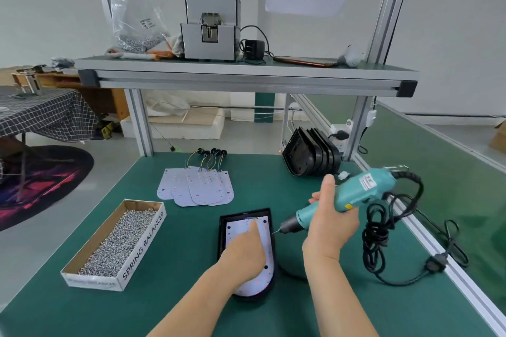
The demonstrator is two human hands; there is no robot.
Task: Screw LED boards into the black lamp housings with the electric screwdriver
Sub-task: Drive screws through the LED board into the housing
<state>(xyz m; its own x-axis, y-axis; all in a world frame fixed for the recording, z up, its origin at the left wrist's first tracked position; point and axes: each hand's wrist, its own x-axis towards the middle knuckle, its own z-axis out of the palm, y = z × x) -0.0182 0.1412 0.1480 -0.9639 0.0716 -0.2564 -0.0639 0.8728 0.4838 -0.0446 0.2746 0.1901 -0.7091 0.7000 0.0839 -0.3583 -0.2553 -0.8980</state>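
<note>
Where the board sits: the white board [256, 286] lies flat inside the black housing [222, 232], front and centre on the green table [169, 298], rounded end towards the person.
left hand [243, 253]: down on the board, palm low, forefinger stretched straight out to the far end and pressing there; it grasps nothing that I can see.
right hand [332, 223]: wrapped tight round the teal screwdriver [358, 190], thumb sticking up.
screwdriver: up off the table and tilted, back end high to the right, bit slanting down to the left; the tip hangs just beside the housing's right rim, and whether it touches I cannot tell.
cable [380, 230]: black, looping in coils from the back of the screwdriver and trailing off across the right side of the table.
box [142, 249]: open cardboard, full of silver screws [117, 241], left of the housing and apart from it.
spare boards [200, 189]: fanned out flat beyond the housing, coloured wires at their far ends.
stack of housings [309, 156]: black shells leaning on edge, nested together at the back right of the table.
shelf [246, 74]: overhead at the back, carrying a grey machine [210, 33] and a clear bag [137, 22].
</note>
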